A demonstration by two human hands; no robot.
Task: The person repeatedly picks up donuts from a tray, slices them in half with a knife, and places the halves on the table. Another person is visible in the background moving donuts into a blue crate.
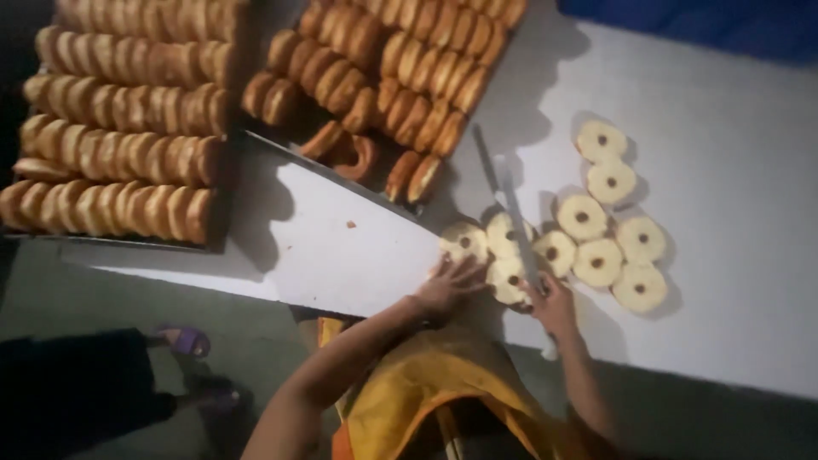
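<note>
My left hand (447,285) lies flat on the white table (358,255), fingers spread against a sliced ring-shaped bun (464,241). My right hand (552,305) grips the handle of a long knife (511,204), whose blade runs up and away across the table. Cut bun halves (509,277) sit between the two hands, under the blade. Several more cut halves (609,247) lie cut side up to the right of the knife.
Two dark trays hold rows of browned whole buns, one at the far left (119,128) and one at top centre (383,77). Another person's feet in purple sandals (189,341) stand on the floor at lower left. A blue cloth (724,25) fills the top right corner.
</note>
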